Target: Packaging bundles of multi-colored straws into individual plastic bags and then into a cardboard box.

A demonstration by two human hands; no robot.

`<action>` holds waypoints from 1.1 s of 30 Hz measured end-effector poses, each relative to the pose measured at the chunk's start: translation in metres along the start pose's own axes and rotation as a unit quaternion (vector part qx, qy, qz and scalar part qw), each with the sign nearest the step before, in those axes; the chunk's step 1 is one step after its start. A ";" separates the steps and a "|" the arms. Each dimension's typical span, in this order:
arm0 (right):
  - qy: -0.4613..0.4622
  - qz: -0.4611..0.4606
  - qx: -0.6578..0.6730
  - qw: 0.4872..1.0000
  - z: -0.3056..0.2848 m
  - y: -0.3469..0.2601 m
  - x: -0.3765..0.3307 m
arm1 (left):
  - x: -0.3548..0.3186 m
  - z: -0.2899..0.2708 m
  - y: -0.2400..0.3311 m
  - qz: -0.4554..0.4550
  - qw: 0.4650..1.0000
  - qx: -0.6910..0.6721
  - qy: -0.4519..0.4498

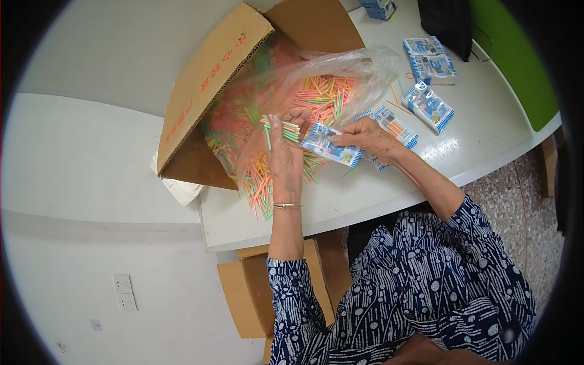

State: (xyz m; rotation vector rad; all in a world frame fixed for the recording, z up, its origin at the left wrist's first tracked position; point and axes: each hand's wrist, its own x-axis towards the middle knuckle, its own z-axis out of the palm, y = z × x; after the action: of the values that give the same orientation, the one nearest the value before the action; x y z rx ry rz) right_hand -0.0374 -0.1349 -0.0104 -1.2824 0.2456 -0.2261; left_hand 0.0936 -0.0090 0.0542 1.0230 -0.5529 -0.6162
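My left hand (pixel 284 149) is closed around a small bundle of thin pink, orange and green sticks (pixel 285 131), its thumb lying across them. Just to the right, my right hand (pixel 369 139) pinches a flat blue-and-white plastic packet (pixel 328 146), whose left end is close to the bundle. I cannot tell whether the sticks touch the packet. Behind both hands, a cardboard box (pixel 213 85) lies tipped with its mouth toward me, and a heap of loose coloured sticks (pixel 325 94) spills from its clear plastic liner (pixel 371 61). Beside my right wrist lies a packet with sticks showing inside (pixel 395 128).
Several blue-and-white packets (pixel 429 108) lie at the right of the white table (pixel 480 131). A black bag (pixel 447 24) and a green panel (pixel 514 61) stand at the far right. Below the table's front edge is an open cardboard box (pixel 252 295). A wall socket (pixel 125 292) shows at left.
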 end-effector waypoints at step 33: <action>-0.054 -0.020 0.033 0.998 -0.007 0.012 -0.001 | -0.004 -0.003 -0.003 -0.122 0.959 0.188 -0.174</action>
State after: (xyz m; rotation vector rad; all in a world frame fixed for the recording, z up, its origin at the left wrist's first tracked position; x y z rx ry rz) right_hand -0.0399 -0.1376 -0.0240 -1.2311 0.1195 -0.1965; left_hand 0.0919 -0.0056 0.0501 1.3634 -0.8845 -0.9444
